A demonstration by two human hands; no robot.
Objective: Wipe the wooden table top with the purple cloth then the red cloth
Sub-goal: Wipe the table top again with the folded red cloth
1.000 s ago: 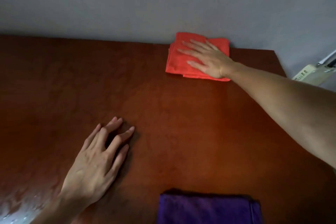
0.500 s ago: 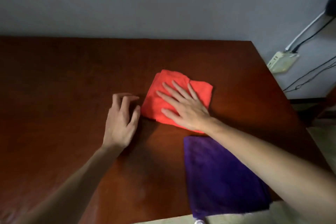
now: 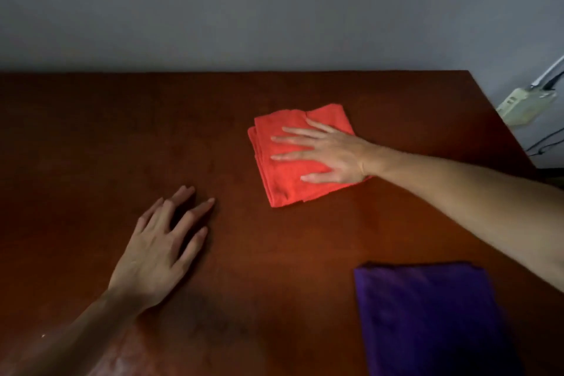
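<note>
A folded red cloth (image 3: 287,183) lies on the dark wooden table top (image 3: 106,137), right of centre. My right hand (image 3: 329,156) presses flat on it, fingers spread and pointing left. My left hand (image 3: 158,250) rests palm down on the bare wood at the lower left, fingers apart, holding nothing. A folded purple cloth (image 3: 433,320) lies by itself at the near right of the table, under my right forearm's line but apart from both hands.
A grey wall (image 3: 274,9) runs along the table's far edge. Beyond the table's right edge hangs a pale power strip (image 3: 525,104) with cables. The table's right edge slants from the far right corner toward the near right.
My right hand has slid the red cloth from the far right corner toward the middle and then back out to the right. My left hand shifted on the wood and stays flat.
</note>
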